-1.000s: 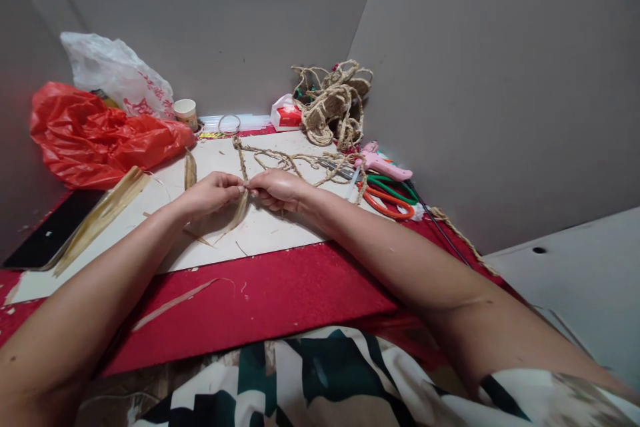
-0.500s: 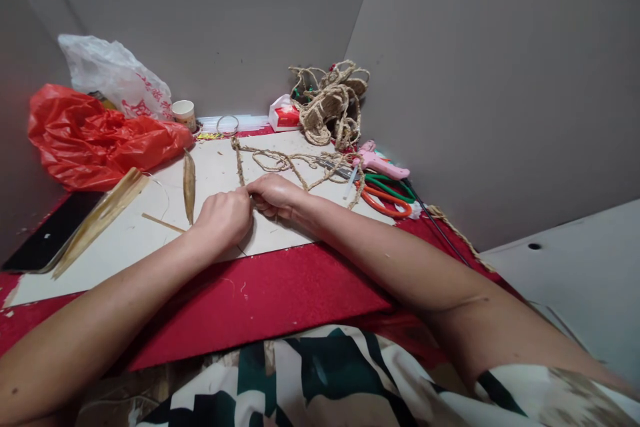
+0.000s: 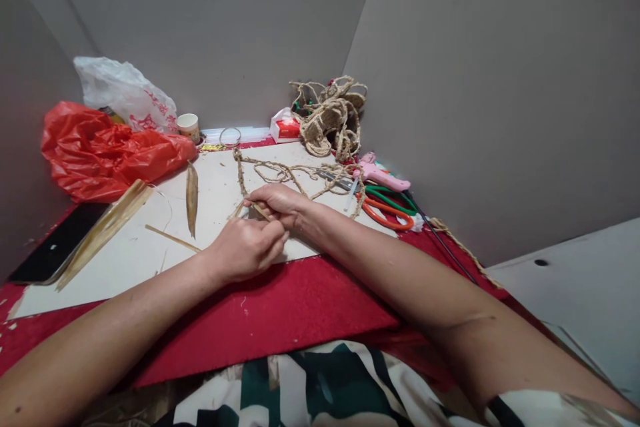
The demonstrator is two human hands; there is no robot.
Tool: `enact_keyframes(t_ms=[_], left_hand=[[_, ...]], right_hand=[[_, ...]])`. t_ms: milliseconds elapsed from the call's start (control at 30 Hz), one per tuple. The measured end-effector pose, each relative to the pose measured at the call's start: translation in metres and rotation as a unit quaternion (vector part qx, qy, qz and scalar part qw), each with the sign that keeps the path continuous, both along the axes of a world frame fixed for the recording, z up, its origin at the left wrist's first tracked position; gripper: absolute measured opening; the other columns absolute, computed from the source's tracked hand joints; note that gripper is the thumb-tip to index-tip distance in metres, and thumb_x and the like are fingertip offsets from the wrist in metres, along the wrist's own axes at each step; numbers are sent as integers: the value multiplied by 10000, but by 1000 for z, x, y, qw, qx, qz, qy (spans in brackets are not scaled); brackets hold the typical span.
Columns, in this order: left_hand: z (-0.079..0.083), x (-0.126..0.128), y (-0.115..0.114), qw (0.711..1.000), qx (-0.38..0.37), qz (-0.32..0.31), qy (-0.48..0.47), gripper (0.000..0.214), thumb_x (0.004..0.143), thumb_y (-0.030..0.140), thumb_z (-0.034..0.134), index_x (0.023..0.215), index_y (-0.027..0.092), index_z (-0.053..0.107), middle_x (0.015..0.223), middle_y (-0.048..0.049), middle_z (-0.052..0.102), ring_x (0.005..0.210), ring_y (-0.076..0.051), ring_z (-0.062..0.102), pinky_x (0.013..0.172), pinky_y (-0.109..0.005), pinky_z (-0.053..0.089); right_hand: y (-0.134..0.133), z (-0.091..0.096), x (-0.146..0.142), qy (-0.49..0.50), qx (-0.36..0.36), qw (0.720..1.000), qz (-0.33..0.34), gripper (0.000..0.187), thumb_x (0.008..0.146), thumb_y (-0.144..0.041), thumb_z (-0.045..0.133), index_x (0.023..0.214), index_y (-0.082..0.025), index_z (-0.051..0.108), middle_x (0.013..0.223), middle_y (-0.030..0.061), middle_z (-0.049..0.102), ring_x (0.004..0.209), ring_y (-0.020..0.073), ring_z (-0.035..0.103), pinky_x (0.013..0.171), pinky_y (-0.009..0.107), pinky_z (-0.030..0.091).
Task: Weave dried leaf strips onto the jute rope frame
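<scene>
My left hand (image 3: 246, 247) and my right hand (image 3: 278, 204) meet at the near edge of a pale board (image 3: 150, 253). Both are closed on dry straw strips (image 3: 250, 208) at the near end of a twisted straw rope (image 3: 241, 170). The rope runs away from my hands across the board and loops toward the right. My left fist sits nearer to me, with its fingers curled around the strips. My right fingers pinch the rope end just beyond it.
A dry leaf (image 3: 192, 195), a thin strip (image 3: 170, 237) and a leaf bundle (image 3: 105, 230) lie on the board's left. Red bag (image 3: 105, 150), white bag (image 3: 125, 90), cup (image 3: 189, 125) and rope pile (image 3: 330, 117) stand behind. Pink glue gun (image 3: 380, 177) and scissors (image 3: 390, 207) lie right. A phone (image 3: 55, 247) lies far left.
My left hand has drawn back toward me and to the right, pulling the straw strips. My right hand has stayed at the rope end. The view shifted slightly downward.
</scene>
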State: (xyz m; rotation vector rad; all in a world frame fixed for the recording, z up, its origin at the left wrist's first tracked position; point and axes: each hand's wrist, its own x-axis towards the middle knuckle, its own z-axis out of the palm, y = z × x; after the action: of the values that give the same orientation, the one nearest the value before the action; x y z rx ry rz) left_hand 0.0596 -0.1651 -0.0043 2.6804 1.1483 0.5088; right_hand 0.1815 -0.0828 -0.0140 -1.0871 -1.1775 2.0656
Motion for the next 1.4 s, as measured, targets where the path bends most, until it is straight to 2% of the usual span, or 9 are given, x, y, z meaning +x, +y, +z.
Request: enact_keyframes(t_ms=[100, 267, 467, 600, 700, 833, 1133, 1233, 1400], left_hand=[[1, -12, 9, 982, 21, 124, -140, 192, 861, 314, 431, 729, 209, 522, 636, -6, 490, 606, -137, 453, 656, -248, 368], [-1, -29, 34, 891, 72, 295, -337, 184, 870, 338, 406, 951, 209, 509, 823, -15, 537, 735, -131, 526, 732, -236, 427], [0, -35, 52, 789, -109, 322, -512, 225, 802, 370, 484, 930, 185, 483, 905, -32, 592, 666, -105, 594, 632, -248, 490], [2, -31, 51, 755, -254, 315, -516, 210, 795, 334, 499, 892, 149, 520, 730, -20, 597, 570, -117, 602, 563, -252, 487], [3, -28, 50, 752, -357, 269, -485, 234, 810, 377, 493, 777, 147, 520, 595, 13, 530, 439, -83, 500, 436, -200, 396], [4, -27, 50, 768, -406, 250, -427, 307, 803, 393, 479, 609, 155, 460, 481, 59, 369, 338, -23, 201, 351, -186, 92], [5, -38, 57, 848, -339, 249, -323, 232, 744, 318, 469, 583, 160, 523, 467, 61, 265, 395, -59, 184, 418, -248, 95], [4, -38, 58, 850, -360, 248, -292, 228, 746, 308, 464, 602, 154, 552, 457, 62, 272, 382, -55, 168, 421, -252, 81], [6, -38, 57, 821, -430, 238, -290, 281, 760, 343, 517, 563, 189, 389, 460, 91, 211, 369, -36, 118, 408, -235, 32]], right_hand=[[-1, 2, -4, 17, 8, 1000, 6, 262, 802, -117, 478, 561, -164, 386, 400, -90, 263, 327, 28, 170, 307, 151, 136], [-8, 9, -14, 18, 1, 999, 39, 233, 833, -108, 417, 603, -145, 436, 387, -111, 234, 310, 20, 132, 305, 130, 113], [-7, 11, -15, 20, 40, 999, 25, 165, 814, -104, 443, 658, -132, 491, 364, -120, 236, 294, 25, 147, 292, 132, 129], [-8, 14, -12, 26, 76, 996, 26, 202, 821, -111, 446, 624, -125, 485, 358, -98, 304, 294, 19, 180, 294, 127, 134], [-9, 15, -11, 13, 98, 995, 32, 206, 822, -99, 436, 626, -117, 495, 383, -58, 413, 299, 20, 229, 293, 127, 153], [-10, 12, -9, 7, 97, 995, 28, 196, 834, -102, 429, 661, -110, 521, 355, -91, 312, 294, 22, 190, 297, 129, 148], [-6, 9, 3, -53, 169, 979, 97, 154, 847, -134, 432, 712, -144, 505, 381, -107, 248, 303, 39, 161, 324, 167, 123], [-2, 7, 7, -151, 258, 948, 108, 142, 841, -176, 449, 735, -146, 538, 382, -94, 271, 314, 55, 203, 346, 191, 147], [-1, 7, 5, -275, 444, 847, 96, 175, 781, -143, 478, 714, -105, 635, 563, -1, 533, 514, 87, 428, 499, 203, 304]])
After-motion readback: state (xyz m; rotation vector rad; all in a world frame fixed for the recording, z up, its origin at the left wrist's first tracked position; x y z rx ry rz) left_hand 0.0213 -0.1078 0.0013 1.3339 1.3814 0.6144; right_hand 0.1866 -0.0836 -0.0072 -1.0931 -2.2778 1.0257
